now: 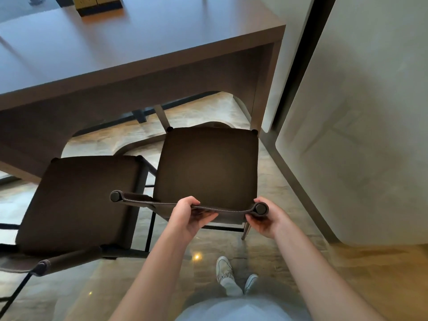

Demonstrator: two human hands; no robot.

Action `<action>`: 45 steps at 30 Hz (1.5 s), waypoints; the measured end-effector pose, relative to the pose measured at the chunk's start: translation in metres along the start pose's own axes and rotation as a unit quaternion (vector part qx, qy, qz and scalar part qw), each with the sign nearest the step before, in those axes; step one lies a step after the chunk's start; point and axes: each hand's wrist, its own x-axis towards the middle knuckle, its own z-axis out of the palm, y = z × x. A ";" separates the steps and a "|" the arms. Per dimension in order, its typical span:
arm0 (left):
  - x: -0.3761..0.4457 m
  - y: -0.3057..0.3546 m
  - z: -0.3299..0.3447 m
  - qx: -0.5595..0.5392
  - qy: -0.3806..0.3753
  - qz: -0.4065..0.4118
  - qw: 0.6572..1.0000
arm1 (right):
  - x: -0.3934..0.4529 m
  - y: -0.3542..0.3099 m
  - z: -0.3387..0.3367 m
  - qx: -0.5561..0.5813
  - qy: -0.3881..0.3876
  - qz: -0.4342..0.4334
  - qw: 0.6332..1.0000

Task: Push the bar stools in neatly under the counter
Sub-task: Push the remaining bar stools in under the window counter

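Two dark brown bar stools stand in front of a brown counter (139, 54). The right stool (208, 167) has its front edge near the counter's right end panel, its seat mostly out in the open. My left hand (188, 214) grips the middle of its low fabric backrest. My right hand (264, 216) grips the backrest's right end, around the round post. The left stool (78, 200) stands further out from the counter, turned slightly, with its backrest at the lower left. Neither hand touches it.
A pale wall panel (359, 135) with a dark gap rises close on the right of the counter. A wooden box (99, 5) sits on the counter at the back. The polished stone floor (347, 274) and my feet (236, 276) lie below.
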 end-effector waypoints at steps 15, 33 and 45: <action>0.010 -0.009 0.066 -0.162 -0.060 0.018 0.985 | 0.007 -0.096 0.007 -0.042 -0.013 -0.047 0.998; 0.055 -0.025 0.257 -0.279 -0.016 0.069 0.958 | 0.063 -0.310 -0.005 -0.184 -0.035 -0.027 0.982; 0.075 -0.042 0.296 -0.260 0.005 0.072 0.963 | 0.093 -0.346 -0.035 -0.186 -0.053 -0.004 0.981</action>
